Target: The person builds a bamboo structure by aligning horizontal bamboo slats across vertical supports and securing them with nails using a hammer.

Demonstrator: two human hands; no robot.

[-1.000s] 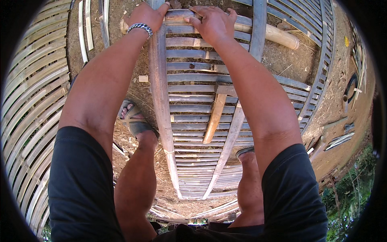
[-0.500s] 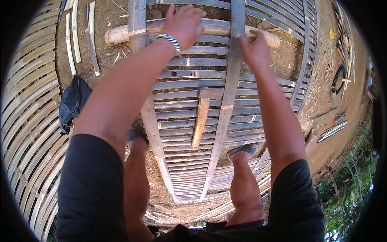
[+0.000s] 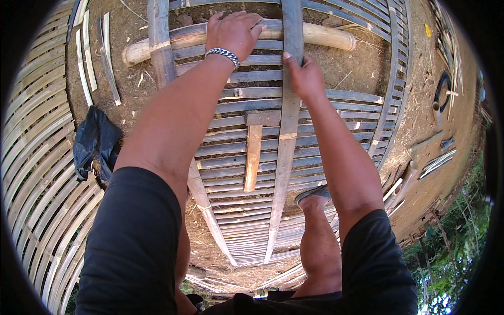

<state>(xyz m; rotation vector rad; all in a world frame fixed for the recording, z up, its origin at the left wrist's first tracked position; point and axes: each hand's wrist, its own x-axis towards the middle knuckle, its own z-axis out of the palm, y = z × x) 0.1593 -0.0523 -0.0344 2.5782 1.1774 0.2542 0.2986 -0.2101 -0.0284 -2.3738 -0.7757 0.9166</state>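
Note:
A lattice of flat bamboo slats point(image 3: 249, 75) is joined by long bamboo strips running away from me. My left hand point(image 3: 233, 35), with a chain bracelet at its wrist, is closed over a thick round bamboo pole point(image 3: 328, 37) lying crosswise beneath the strips. The fingers bend over its far side, where their tips are hidden. My right hand point(image 3: 305, 79) grips the edge of the right-hand long bamboo strip point(image 3: 290, 105), its thumb on top and its fingers curled at the side. Nearer to me, a hammer point(image 3: 253, 157) with a wooden handle and dark block head rests on the slats.
Another slatted bamboo panel point(image 3: 39, 157) curves along the left, beside a black plastic bag point(image 3: 96, 139). Loose bamboo strips point(image 3: 84, 68) lie on the soil at upper left. On the right are a black coil point(image 3: 444, 92), more split strips point(image 3: 438, 164) and green plants point(image 3: 451, 247).
My left hand has come down onto the round pole. My right hand has shifted down and left along the strip, and its fingers have closed there. The view has moved slightly.

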